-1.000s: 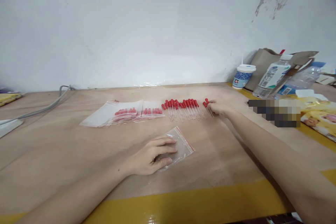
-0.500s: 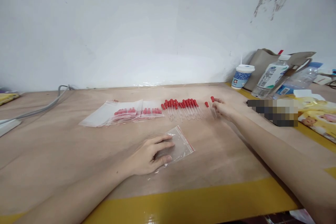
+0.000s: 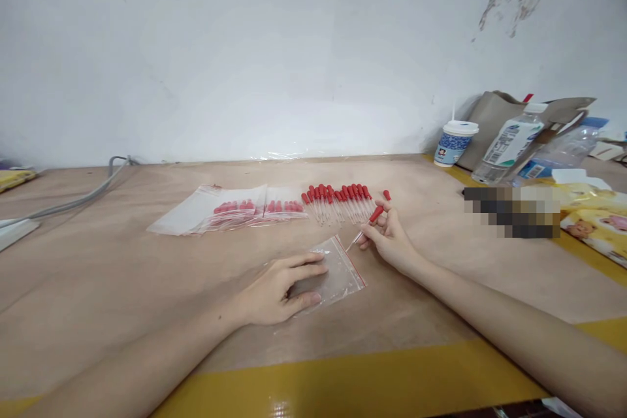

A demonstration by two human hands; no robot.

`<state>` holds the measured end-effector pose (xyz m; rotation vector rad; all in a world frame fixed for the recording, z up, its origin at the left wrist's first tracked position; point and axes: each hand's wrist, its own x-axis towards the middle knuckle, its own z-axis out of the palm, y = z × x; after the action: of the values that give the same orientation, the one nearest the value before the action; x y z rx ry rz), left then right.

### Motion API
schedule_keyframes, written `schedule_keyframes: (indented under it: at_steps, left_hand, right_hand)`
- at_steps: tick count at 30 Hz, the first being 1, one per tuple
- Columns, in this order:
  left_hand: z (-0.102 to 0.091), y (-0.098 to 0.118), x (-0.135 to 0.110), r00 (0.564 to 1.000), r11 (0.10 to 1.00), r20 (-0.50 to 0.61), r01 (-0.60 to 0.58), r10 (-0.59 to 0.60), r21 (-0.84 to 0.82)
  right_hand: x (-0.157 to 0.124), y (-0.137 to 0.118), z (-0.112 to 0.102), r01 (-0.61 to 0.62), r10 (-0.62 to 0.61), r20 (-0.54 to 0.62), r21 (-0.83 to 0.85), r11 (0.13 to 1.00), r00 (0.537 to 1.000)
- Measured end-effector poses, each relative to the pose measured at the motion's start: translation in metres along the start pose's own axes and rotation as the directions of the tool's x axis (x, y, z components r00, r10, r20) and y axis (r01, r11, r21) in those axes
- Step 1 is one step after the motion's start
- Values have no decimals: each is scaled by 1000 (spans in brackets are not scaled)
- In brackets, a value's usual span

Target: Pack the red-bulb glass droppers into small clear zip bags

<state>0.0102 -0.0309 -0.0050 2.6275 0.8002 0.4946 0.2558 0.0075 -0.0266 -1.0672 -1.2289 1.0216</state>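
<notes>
Right hand [image 3: 393,245] — pinched dropper [image 3: 376,214], left hand [image 3: 278,290] — on bag [image 3: 339,272]

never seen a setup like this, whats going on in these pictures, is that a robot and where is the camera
No robot here: these are a person's bare hands. Every picture comes from one camera worn on the head, looking forward and down. On the table, the left hand rests spread on a clear zip bag. The right hand holds what looks like a red-bulbed dropper, its thin tip close to the bag's red-lined edge; whether they touch is hard to tell. Beyond lie a row of similar droppers and, to its left, bags with red bulbs inside. A paper cup stands far right.
</notes>
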Motion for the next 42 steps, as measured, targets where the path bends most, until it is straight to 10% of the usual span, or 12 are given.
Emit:
schedule_keyframes:
  at_steps: [28, 37, 42]
  left_hand:
    - [0, 0, 1, 999, 1000, 27, -18, 18, -5]
    - [-2, 0, -2, 1000, 999, -15, 18, -18, -47]
    - [-4, -5, 4, 999, 998, 13, -48, 49, -47]
  right_hand:
    - [-9, -7, 0, -101, 90, 102, 101, 990, 991]
    - [-15, -19, -23, -93, 66, 469, 34, 995, 881]
    - [-15, -24, -21, -170, 127, 656, 2, 985, 744]
